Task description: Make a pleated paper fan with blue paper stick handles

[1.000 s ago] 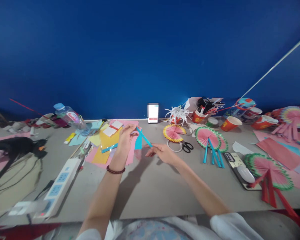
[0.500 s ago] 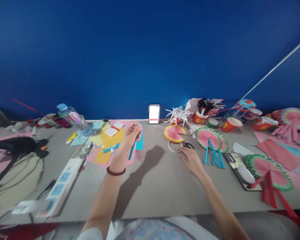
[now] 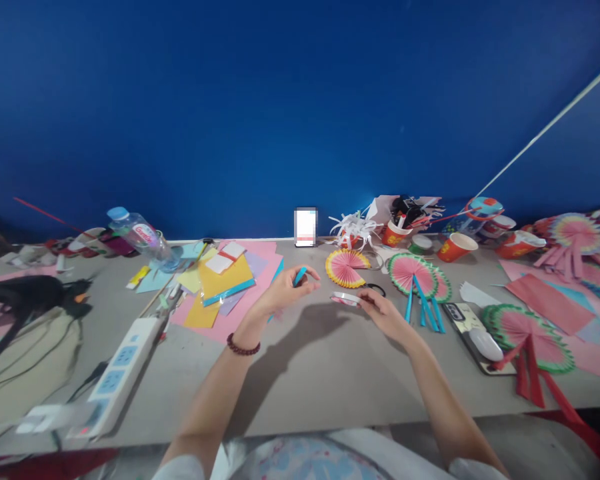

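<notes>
Raised over the table's middle, my left hand [image 3: 287,291] is closed round a blue paper strip [image 3: 300,276], whose end sticks up between the fingers. My right hand [image 3: 380,312] pinches a white roll of tape [image 3: 345,298] by its right side and holds it tilted, nearly edge-on. Behind the tape lies a round pleated paper fan [image 3: 347,269], pink with a yellow edge. The black handle of a pair of scissors [image 3: 377,289] shows just beyond my right hand. Right of it are pink and green paper fans [image 3: 413,275] with blue strips.
A phone [image 3: 306,227] stands against the blue wall. Coloured paper sheets [image 3: 227,273], a plastic bottle [image 3: 143,233] and a power strip [image 3: 125,373] lie left. Paper cups [image 3: 457,247], a phone with a white mouse [image 3: 486,346] and another fan [image 3: 533,337] are right.
My right hand has picked the roll of tape up off the table and tilted it. My left hand has moved right and nearer with the blue paper strip, towards the tape.
</notes>
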{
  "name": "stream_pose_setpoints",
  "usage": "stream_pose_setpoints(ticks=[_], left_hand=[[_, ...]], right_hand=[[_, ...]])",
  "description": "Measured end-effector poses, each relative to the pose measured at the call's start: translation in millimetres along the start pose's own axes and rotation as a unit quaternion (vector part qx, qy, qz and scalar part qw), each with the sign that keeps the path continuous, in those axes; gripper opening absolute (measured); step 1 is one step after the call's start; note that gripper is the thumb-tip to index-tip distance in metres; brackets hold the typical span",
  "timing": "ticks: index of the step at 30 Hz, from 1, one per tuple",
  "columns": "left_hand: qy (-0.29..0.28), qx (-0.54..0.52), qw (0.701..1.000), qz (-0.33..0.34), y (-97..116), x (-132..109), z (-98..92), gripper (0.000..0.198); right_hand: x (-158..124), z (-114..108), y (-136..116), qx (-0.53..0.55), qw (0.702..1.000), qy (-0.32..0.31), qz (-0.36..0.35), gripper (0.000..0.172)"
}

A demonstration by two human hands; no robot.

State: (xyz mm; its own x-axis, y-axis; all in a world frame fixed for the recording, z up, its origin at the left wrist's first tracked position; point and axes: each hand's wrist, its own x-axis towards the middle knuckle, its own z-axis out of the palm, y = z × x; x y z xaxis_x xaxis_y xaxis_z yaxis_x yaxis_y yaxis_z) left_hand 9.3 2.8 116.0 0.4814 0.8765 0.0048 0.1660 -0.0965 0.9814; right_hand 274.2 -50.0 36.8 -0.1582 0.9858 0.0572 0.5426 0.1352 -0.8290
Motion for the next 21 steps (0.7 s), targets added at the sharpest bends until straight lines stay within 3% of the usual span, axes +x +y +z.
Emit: stream_pose_setpoints(ticks=[4, 9, 16, 21], left_hand=[[-0.030, 0.064, 0.996, 0.058, 4, -2, 3.0, 0.030], [-0.010, 0.096, 0.986, 0.133, 9, -3, 2.5, 0.017], [0.023, 0.075, 0.995, 0.056, 4, -3, -5.5, 0.023], [0.067, 0.006, 0.996, 0.062, 7, -4, -7.8, 0.023]], right_hand=[[1, -12, -30, 0.100, 0.994, -0.053, -0.003, 0.023], [14, -16, -58, 0.099, 0.993, -0.050, -0.046, 0.025], [42, -7, -81, 0.013, 0.975, 0.038, -0.217, 0.033], [47, -2, -100, -0.064, 0.955, 0.128, -0.261, 0.038]])
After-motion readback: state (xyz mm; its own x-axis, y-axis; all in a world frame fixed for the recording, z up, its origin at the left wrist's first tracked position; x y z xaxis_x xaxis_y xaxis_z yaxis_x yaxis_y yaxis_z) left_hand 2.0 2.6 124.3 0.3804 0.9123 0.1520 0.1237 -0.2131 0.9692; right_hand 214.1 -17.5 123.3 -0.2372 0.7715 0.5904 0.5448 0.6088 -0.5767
